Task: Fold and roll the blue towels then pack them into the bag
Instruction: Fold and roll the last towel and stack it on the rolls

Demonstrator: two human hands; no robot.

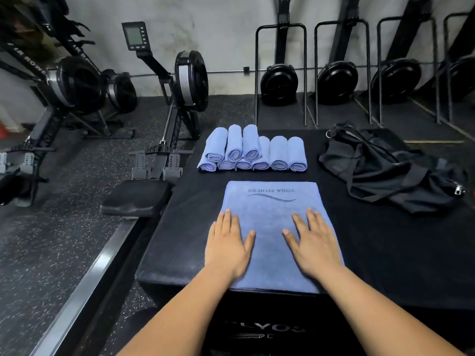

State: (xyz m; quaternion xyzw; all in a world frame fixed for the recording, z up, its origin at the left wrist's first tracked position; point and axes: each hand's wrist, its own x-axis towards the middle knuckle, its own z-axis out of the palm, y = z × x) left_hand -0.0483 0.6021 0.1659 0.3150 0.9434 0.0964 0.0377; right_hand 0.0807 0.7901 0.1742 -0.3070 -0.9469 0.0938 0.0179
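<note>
Behind flat towel (272,214), rolled towels (253,152), bag (390,173) beside

Two bare forearms enter from the bottom edge of the frame. They end in a bare left hand (228,249) at lower centre and a bare right hand (316,246) just right of it. The fingernails are short and plain.

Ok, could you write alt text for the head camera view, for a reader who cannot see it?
The left hand and right hand lie flat on a blue towel spread on a black platform. Behind it lie rolled blue towels, with a crumpled black bag to their right.
</note>
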